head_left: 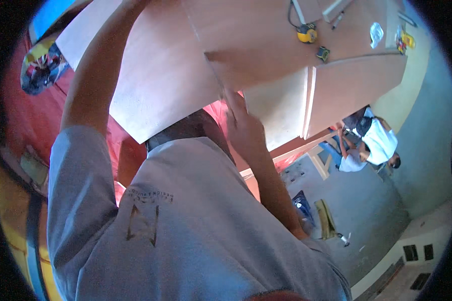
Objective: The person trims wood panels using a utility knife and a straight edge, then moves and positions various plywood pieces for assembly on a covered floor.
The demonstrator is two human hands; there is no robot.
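A large pale wood panel [155, 85] lies in front of me, its near corner close to my waist. My left forearm [103, 60] reaches across its left side and runs out at the top edge, so the left hand is cut off. At the panel's right edge is my right hand [243, 125], its fingers slightly blurred and closed on that edge. A brown board [256, 45] extends beyond the edge. Right of my hand stands a pale board [278, 108], beside another brown board [356, 90].
On the far surface lie a yellow tape measure [307, 33], a small dark tape measure [323, 53] and a crumpled silvery piece [376, 34]. People [371, 140] work at the right. A hammer [344, 239] lies on the floor. Red sheeting [20, 115] is at left.
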